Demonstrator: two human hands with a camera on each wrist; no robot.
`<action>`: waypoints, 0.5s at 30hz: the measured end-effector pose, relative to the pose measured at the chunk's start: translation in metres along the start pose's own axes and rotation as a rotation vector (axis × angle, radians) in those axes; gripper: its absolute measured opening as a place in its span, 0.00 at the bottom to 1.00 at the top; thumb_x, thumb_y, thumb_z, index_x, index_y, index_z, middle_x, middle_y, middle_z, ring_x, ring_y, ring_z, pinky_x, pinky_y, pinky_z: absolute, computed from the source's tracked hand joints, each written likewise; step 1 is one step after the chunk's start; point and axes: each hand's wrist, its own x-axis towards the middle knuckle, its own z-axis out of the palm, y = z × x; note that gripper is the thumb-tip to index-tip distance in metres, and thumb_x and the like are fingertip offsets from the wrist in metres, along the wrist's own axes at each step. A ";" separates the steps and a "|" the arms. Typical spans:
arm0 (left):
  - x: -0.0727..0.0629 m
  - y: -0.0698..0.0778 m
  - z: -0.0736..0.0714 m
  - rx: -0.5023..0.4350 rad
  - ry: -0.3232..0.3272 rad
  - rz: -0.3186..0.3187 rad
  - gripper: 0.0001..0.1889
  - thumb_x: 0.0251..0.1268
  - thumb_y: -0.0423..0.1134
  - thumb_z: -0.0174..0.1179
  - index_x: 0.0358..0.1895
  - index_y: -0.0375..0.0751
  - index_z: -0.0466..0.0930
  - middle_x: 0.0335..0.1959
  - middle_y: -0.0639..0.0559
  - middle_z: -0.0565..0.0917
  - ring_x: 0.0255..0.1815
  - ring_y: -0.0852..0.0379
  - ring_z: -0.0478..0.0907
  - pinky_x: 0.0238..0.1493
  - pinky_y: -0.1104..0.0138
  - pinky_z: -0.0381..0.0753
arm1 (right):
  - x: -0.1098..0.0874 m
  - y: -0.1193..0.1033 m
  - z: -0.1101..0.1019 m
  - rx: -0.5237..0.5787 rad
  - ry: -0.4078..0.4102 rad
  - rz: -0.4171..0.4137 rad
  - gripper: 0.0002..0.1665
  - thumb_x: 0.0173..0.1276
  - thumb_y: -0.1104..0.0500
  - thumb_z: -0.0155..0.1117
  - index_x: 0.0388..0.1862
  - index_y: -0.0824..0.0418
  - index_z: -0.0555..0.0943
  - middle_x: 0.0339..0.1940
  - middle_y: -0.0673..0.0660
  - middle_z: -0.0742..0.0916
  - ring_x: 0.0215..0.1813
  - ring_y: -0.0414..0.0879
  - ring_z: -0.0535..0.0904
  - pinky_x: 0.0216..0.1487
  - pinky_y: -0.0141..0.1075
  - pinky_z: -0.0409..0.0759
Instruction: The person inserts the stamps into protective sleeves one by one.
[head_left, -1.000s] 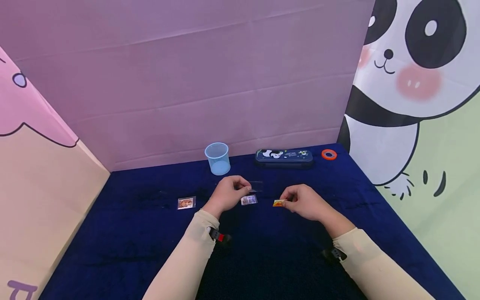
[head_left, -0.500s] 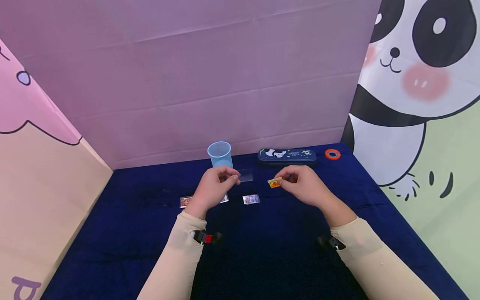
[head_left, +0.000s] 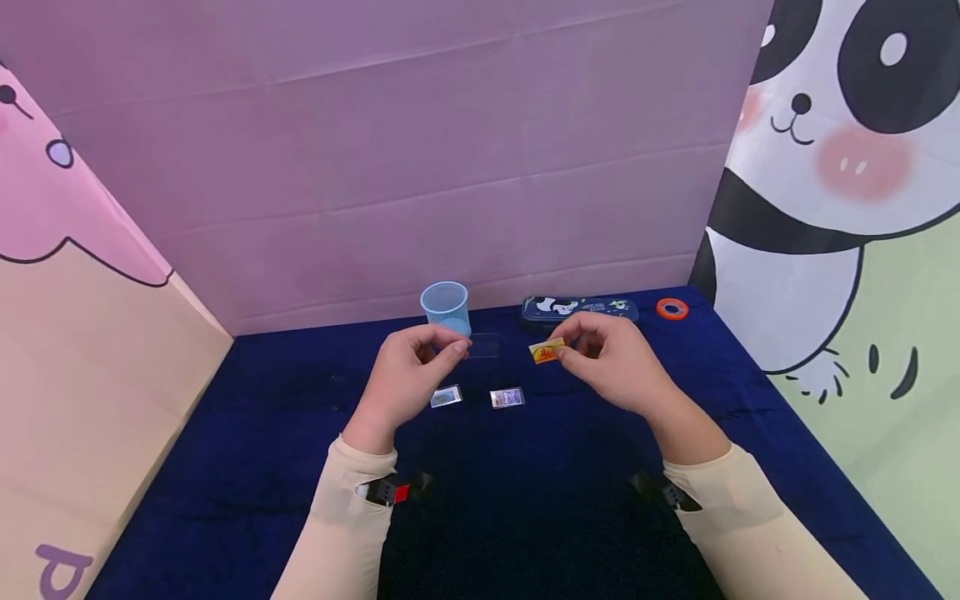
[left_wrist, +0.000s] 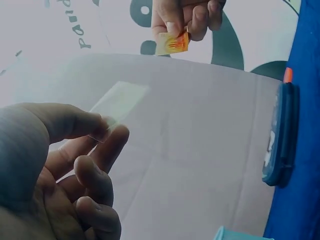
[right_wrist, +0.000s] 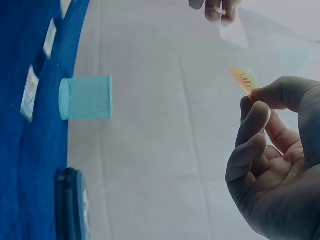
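Observation:
My left hand pinches a small clear plastic sleeve by one end between thumb and fingers, raised above the blue cloth. In the left wrist view the sleeve looks see-through, with nothing inside it. Across from it, my right hand pinches a small yellow and orange paper card at its edge. A short gap separates card and sleeve. Below the hands, two small sleeved picture cards lie flat on the cloth. A third such card shows at the top of the right wrist view.
At the back of the blue cloth stands a light blue mesh cup. Right of it lies a dark blue panda pencil case, partly behind my right hand. An orange roll of tape is farther right, near a panda-print wall.
Both hands have risen off the cloth, the left moving leftward with the sleeve. The yellow card has come up and tilted in my right hand. The view has shifted slightly.

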 end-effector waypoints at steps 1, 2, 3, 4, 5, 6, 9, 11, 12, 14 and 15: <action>-0.001 0.002 -0.001 -0.003 0.007 0.007 0.06 0.77 0.44 0.65 0.44 0.51 0.91 0.33 0.57 0.86 0.25 0.52 0.70 0.25 0.63 0.70 | -0.001 -0.003 0.000 0.005 0.002 0.002 0.08 0.72 0.64 0.69 0.47 0.55 0.87 0.33 0.55 0.84 0.29 0.51 0.75 0.25 0.38 0.72; -0.002 0.003 -0.001 -0.009 0.014 0.012 0.06 0.76 0.44 0.65 0.44 0.51 0.91 0.32 0.56 0.86 0.24 0.52 0.70 0.25 0.63 0.70 | -0.002 -0.006 0.000 0.011 0.004 0.002 0.07 0.72 0.63 0.69 0.47 0.54 0.86 0.33 0.55 0.84 0.29 0.52 0.75 0.25 0.38 0.72; -0.003 0.005 -0.002 -0.015 0.022 0.017 0.06 0.76 0.44 0.66 0.44 0.51 0.91 0.31 0.56 0.85 0.23 0.52 0.70 0.24 0.64 0.69 | -0.004 -0.008 0.000 0.018 0.006 0.001 0.07 0.73 0.63 0.69 0.47 0.54 0.86 0.32 0.55 0.84 0.30 0.52 0.76 0.26 0.38 0.72; -0.004 0.006 -0.002 -0.022 0.030 0.021 0.06 0.75 0.43 0.66 0.44 0.50 0.91 0.31 0.55 0.85 0.23 0.52 0.69 0.24 0.64 0.69 | -0.004 -0.010 0.000 0.022 0.010 -0.001 0.07 0.73 0.63 0.69 0.47 0.54 0.86 0.32 0.55 0.84 0.30 0.52 0.76 0.26 0.38 0.72; -0.005 0.008 -0.002 -0.031 0.036 0.026 0.05 0.75 0.43 0.67 0.44 0.50 0.91 0.31 0.55 0.85 0.22 0.52 0.69 0.24 0.64 0.69 | -0.005 -0.012 0.000 0.029 0.013 -0.004 0.07 0.73 0.63 0.68 0.47 0.54 0.86 0.32 0.55 0.84 0.29 0.52 0.75 0.26 0.38 0.73; -0.006 0.009 -0.002 -0.041 0.042 0.030 0.06 0.75 0.43 0.67 0.44 0.49 0.91 0.32 0.55 0.86 0.22 0.52 0.69 0.24 0.64 0.68 | -0.006 -0.013 0.001 0.034 0.017 -0.008 0.07 0.73 0.63 0.68 0.47 0.53 0.86 0.32 0.55 0.83 0.29 0.52 0.75 0.26 0.38 0.73; -0.007 0.010 -0.001 -0.075 0.047 0.041 0.06 0.75 0.41 0.67 0.45 0.47 0.91 0.35 0.55 0.88 0.22 0.52 0.69 0.24 0.65 0.68 | -0.007 -0.016 0.002 0.055 0.030 -0.024 0.05 0.74 0.61 0.69 0.47 0.54 0.86 0.31 0.55 0.84 0.28 0.52 0.76 0.26 0.38 0.74; -0.007 0.010 0.001 -0.099 0.042 0.050 0.06 0.75 0.41 0.67 0.45 0.46 0.91 0.36 0.54 0.89 0.23 0.53 0.69 0.25 0.65 0.69 | -0.008 -0.017 0.003 0.078 0.041 -0.037 0.05 0.75 0.60 0.69 0.47 0.55 0.87 0.31 0.56 0.85 0.28 0.51 0.77 0.25 0.37 0.74; -0.008 0.009 0.002 -0.111 0.038 0.053 0.06 0.75 0.40 0.67 0.46 0.45 0.91 0.36 0.54 0.88 0.23 0.53 0.69 0.25 0.66 0.69 | -0.008 -0.018 0.004 0.088 0.047 -0.043 0.05 0.75 0.60 0.69 0.47 0.55 0.87 0.31 0.56 0.85 0.28 0.51 0.77 0.25 0.37 0.75; -0.008 0.009 0.005 -0.125 0.027 0.059 0.06 0.75 0.40 0.67 0.47 0.45 0.91 0.33 0.52 0.86 0.23 0.53 0.69 0.24 0.66 0.68 | -0.009 -0.019 0.005 0.107 0.058 -0.062 0.05 0.76 0.59 0.69 0.47 0.56 0.87 0.31 0.56 0.85 0.28 0.50 0.78 0.25 0.37 0.76; -0.008 0.009 0.006 -0.128 0.024 0.062 0.06 0.75 0.40 0.67 0.47 0.45 0.91 0.30 0.52 0.84 0.23 0.53 0.68 0.24 0.66 0.68 | -0.010 -0.020 0.006 0.114 0.064 -0.072 0.05 0.76 0.59 0.69 0.48 0.56 0.88 0.31 0.56 0.85 0.28 0.50 0.78 0.26 0.36 0.76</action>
